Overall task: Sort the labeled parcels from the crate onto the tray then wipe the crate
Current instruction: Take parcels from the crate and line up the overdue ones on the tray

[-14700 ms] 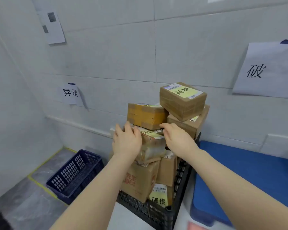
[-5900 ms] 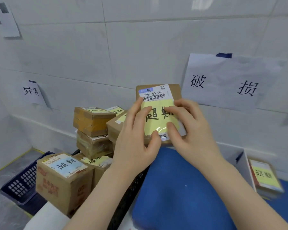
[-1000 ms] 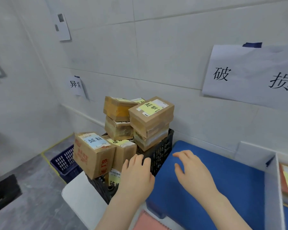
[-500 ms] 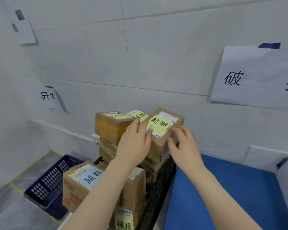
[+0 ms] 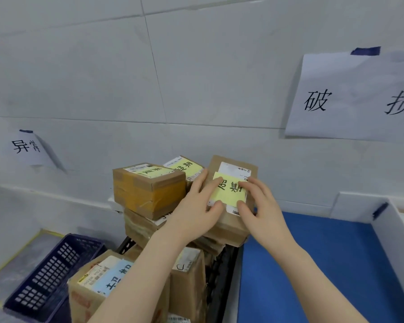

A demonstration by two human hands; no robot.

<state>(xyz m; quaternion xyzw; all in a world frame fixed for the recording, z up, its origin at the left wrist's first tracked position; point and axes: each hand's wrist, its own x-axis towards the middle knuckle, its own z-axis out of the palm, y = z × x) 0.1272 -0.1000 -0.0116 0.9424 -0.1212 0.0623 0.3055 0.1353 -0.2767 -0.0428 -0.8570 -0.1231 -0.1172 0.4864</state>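
A brown cardboard parcel (image 5: 233, 220) with a yellow label is tilted up above the pile, its label facing me. My left hand (image 5: 196, 213) grips its left side and my right hand (image 5: 259, 208) grips its right side. Below and to the left, several other labelled parcels are stacked in a black crate (image 5: 222, 276), among them a taped box (image 5: 147, 190) and a box with a blue label (image 5: 107, 280). The blue tray (image 5: 324, 264) lies to the right of the crate, bare where I can see it.
A dark blue basket (image 5: 47, 273) sits on the floor at lower left. A white bin wall (image 5: 392, 231) rises at the right edge. Paper signs (image 5: 359, 99) hang on the tiled wall, one small sign (image 5: 26, 146) at the left.
Over the last second both hands rose from the crate's front to the top parcel and closed on it. The parcel now tilts up off the stack.
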